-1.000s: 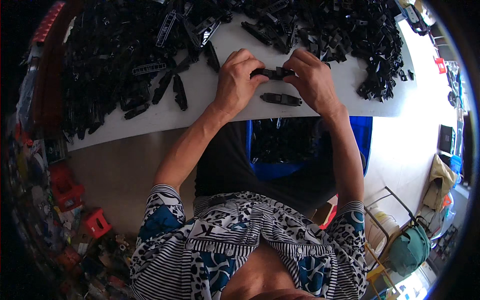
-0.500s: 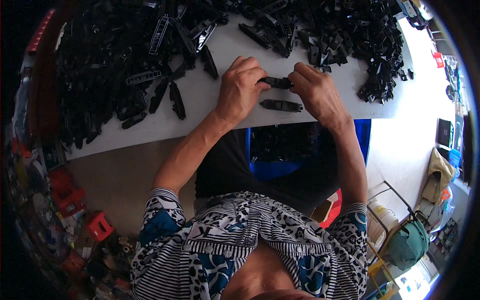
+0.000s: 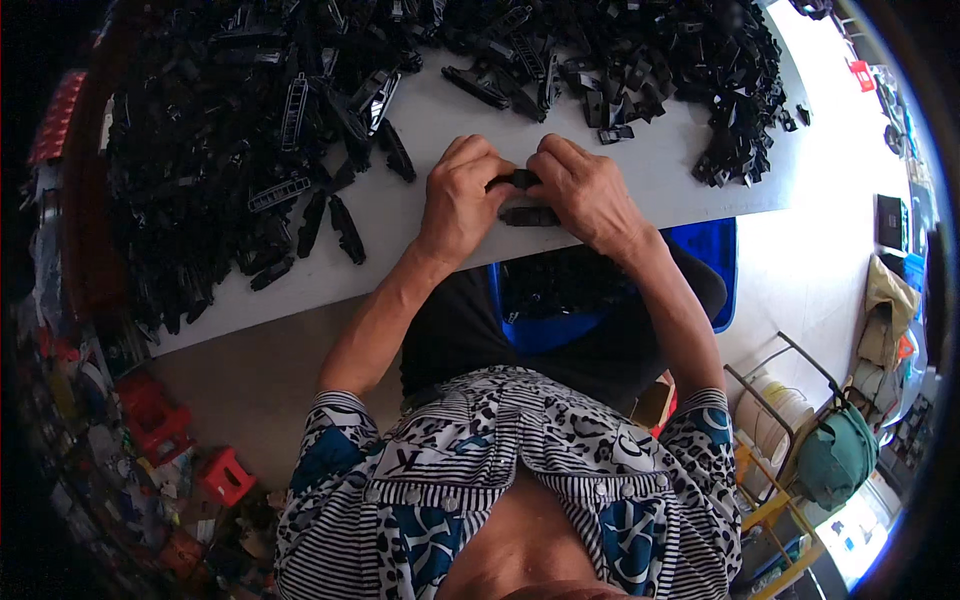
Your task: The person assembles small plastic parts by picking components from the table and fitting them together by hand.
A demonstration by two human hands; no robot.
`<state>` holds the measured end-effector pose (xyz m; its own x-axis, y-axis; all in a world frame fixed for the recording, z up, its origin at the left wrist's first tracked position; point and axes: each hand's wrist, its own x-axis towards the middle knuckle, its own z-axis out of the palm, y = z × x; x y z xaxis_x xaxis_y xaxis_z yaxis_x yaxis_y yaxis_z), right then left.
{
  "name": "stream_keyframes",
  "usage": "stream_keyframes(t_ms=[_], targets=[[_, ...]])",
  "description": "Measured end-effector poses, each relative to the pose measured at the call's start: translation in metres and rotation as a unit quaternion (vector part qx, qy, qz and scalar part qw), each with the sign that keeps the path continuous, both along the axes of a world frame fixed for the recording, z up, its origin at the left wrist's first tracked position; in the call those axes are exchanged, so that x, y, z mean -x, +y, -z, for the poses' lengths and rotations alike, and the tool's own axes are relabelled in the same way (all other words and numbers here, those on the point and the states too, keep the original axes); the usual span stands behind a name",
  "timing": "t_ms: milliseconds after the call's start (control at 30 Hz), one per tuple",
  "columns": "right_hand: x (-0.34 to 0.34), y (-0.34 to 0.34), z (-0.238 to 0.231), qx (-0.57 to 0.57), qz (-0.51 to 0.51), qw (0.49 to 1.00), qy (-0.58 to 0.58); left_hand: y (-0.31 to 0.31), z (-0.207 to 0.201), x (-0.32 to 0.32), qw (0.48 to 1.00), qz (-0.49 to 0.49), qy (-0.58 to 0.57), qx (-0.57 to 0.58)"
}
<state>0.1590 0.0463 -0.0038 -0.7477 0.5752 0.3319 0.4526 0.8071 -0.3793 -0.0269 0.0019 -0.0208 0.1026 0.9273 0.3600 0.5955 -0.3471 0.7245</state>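
Between my fingertips is a black plastic part (image 3: 522, 179), held just above the white tabletop. My left hand (image 3: 462, 192) pinches its left end, and my right hand (image 3: 582, 190) grips the right end; the fingers cover much of it. Directly below, a second long black plastic part (image 3: 530, 216) lies on the table, its right end partly hidden by my right hand. To the left of my hands spreads a big heap of long black plastic parts (image 3: 215, 170). A pile of smaller black clip-like pieces (image 3: 735, 110) covers the far right.
The white table (image 3: 640, 185) has its near edge just in front of my lap. Beneath that edge stands a blue bin (image 3: 715, 265) with black parts inside. Red plastic stools (image 3: 226, 477) sit on the floor at left, and a trolley with a green bag (image 3: 835, 458) at right.
Both hands have come closer together round the black part, covering more of it. The view has shifted slightly. The second part still lies on the table.
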Motion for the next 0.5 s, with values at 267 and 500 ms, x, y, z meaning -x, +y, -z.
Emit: stream_keyframes(t_ms=[267, 500], targets=[[0.002, -0.008, 0.0, 0.033, 0.052, 0.998, 0.006, 0.0, -0.002, 0.0, 1.0, -0.013, 0.008, 0.016], [-0.008, -0.013, 0.016, 0.028, 0.024, 0.997, 0.066, -0.004, 0.001, 0.001, 1.0, 0.014, 0.017, -0.012]])
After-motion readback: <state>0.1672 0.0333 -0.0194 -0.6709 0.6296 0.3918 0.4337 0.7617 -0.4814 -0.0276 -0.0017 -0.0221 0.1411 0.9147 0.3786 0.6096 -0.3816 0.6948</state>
